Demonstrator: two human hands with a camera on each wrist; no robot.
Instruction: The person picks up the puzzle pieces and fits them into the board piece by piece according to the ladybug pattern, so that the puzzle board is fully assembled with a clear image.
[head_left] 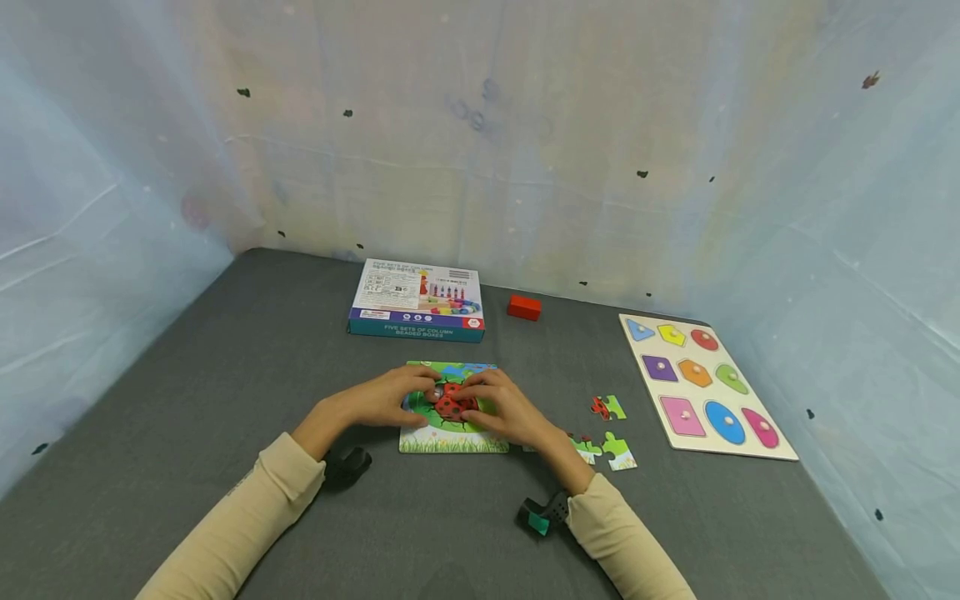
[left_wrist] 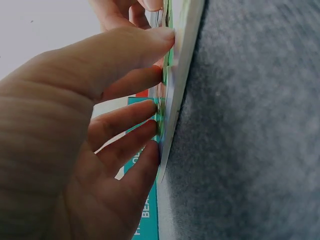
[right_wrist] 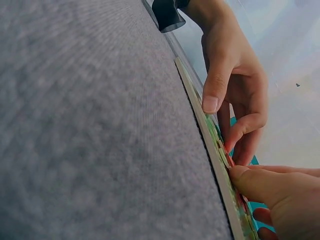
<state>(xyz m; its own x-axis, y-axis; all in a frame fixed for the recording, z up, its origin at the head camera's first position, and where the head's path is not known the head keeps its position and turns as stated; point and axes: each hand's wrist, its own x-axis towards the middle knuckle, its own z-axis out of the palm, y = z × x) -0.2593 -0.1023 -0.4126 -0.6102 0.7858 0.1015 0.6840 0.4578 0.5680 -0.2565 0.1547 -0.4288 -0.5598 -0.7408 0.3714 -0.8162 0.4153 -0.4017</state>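
Note:
A ladybug jigsaw puzzle [head_left: 453, 445] with a grassy lower edge lies flat in front of me, its red spotted ladybug in the middle. My left hand [head_left: 381, 397] touches the puzzle's left side with spread, slightly bent fingers, its thumb resting low on the surface. From the right, my right hand [head_left: 512, 410] rests its fingertips and thumb on the ladybug area. In the left wrist view, one puzzle piece [left_wrist: 169, 102] stands slightly raised at the edge. Neither hand visibly pinches a piece. Part of the picture is hidden under the hands.
Several loose jigsaw pieces [head_left: 618, 451] lie right of the puzzle, some partly behind my right forearm. Behind it are a beaded-toy box [head_left: 416, 300] and a red block [head_left: 524, 307]. A wooden shape board [head_left: 708, 387] with knobbed pieces lies at the right edge.

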